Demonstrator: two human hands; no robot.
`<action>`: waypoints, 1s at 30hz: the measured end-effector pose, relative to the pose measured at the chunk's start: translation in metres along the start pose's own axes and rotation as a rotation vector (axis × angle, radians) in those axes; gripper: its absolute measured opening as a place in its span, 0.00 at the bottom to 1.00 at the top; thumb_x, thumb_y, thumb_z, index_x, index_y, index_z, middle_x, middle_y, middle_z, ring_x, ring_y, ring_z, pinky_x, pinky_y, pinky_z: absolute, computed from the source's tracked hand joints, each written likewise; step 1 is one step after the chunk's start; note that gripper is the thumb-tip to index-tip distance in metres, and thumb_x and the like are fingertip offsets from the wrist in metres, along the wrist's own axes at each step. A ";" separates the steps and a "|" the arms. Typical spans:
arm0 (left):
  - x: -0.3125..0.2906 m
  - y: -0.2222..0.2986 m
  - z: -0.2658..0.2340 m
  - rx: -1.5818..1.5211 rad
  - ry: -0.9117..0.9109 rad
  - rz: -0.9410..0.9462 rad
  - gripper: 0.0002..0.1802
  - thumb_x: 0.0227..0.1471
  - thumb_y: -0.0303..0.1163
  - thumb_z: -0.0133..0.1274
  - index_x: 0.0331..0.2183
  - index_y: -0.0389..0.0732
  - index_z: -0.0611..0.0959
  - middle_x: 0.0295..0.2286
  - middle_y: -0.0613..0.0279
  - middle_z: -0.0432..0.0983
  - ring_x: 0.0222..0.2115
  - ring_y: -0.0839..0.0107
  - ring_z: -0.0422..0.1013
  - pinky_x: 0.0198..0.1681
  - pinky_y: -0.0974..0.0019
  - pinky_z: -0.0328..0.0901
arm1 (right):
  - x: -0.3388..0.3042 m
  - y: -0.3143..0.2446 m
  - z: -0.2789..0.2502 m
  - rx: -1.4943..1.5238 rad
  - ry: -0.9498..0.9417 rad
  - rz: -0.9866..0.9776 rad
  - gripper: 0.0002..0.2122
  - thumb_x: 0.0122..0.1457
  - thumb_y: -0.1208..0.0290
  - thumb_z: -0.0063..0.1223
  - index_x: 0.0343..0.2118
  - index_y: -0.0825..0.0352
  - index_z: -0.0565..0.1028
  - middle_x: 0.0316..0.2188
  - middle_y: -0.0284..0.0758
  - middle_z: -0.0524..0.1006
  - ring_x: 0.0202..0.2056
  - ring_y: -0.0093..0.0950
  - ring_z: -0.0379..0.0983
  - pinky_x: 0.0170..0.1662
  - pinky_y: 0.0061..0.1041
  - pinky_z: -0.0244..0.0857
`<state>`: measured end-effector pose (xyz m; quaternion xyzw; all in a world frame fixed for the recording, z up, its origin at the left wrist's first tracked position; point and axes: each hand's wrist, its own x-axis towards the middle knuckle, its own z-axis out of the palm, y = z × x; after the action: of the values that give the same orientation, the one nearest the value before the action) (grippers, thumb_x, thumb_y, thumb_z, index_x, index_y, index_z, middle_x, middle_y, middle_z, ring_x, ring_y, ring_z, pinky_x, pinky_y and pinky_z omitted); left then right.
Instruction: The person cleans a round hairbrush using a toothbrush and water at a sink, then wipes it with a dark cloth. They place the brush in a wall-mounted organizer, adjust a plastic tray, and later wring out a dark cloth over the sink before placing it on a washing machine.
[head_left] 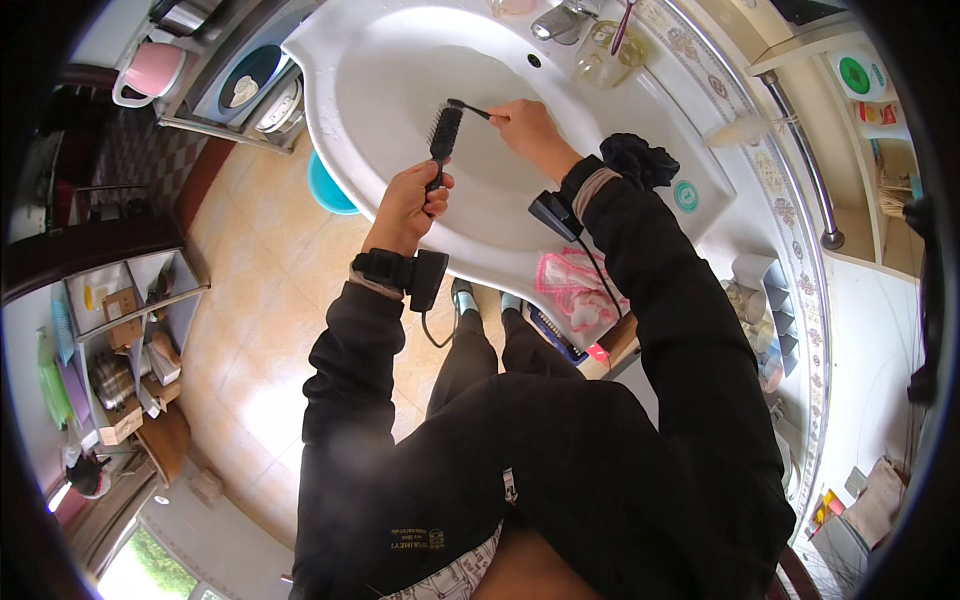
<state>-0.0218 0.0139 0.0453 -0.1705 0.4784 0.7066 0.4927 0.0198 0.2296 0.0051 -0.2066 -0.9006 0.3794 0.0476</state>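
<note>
My left hand [405,208] is closed round the handle of a black hairbrush [446,132], which stands bristles-up over the white sink [345,95]. In my right hand [530,130], the fingers pinch a thin black brush [470,108] that looks like a toothbrush. Its small head meets or nearly meets the top end of the hairbrush; I cannot tell whether they touch. Beside my right wrist, a crumpled black cloth [638,160] lies on the sink's right ledge. A pink and white cloth [578,288] hangs at the near rim.
A metal faucet [562,24] and a glass jar [606,58] with a dark red handle in it stand at the far rim. Below the sink's left side is a turquoise basin [330,188]. Shelves [130,310] line the left; a metal rail [803,160] runs along the right wall.
</note>
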 end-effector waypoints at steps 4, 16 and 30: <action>0.005 0.006 0.002 -0.127 0.146 -0.025 0.11 0.59 0.29 0.39 0.43 0.34 0.69 0.26 0.59 0.66 0.16 0.82 0.55 0.14 0.81 0.50 | 0.025 0.027 -0.002 -0.212 -0.154 0.046 0.10 0.52 0.66 0.51 0.33 0.62 0.81 0.28 0.44 0.78 0.35 0.40 0.76 0.40 0.35 0.68; 0.019 0.002 0.002 -0.347 0.019 0.097 0.06 0.61 0.30 0.37 0.39 0.40 0.66 0.25 0.57 0.64 0.16 0.80 0.54 0.14 0.81 0.51 | -0.038 -0.039 0.038 0.825 -0.336 0.413 0.24 0.58 0.75 0.40 0.58 0.50 0.65 0.16 0.28 0.63 0.15 0.21 0.58 0.15 0.22 0.52; 0.013 0.001 0.011 -0.447 -0.070 0.042 0.12 0.63 0.33 0.33 0.44 0.39 0.66 0.26 0.56 0.64 0.13 0.82 0.50 0.11 0.81 0.47 | -0.057 -0.069 0.026 0.302 -0.042 -0.075 0.22 0.50 0.79 0.43 0.52 0.71 0.67 0.25 0.50 0.76 0.29 0.44 0.74 0.33 0.37 0.66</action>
<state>-0.0257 0.0305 0.0418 -0.2408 0.2960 0.8106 0.4442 0.0418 0.1462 0.0393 -0.1553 -0.8413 0.5126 0.0733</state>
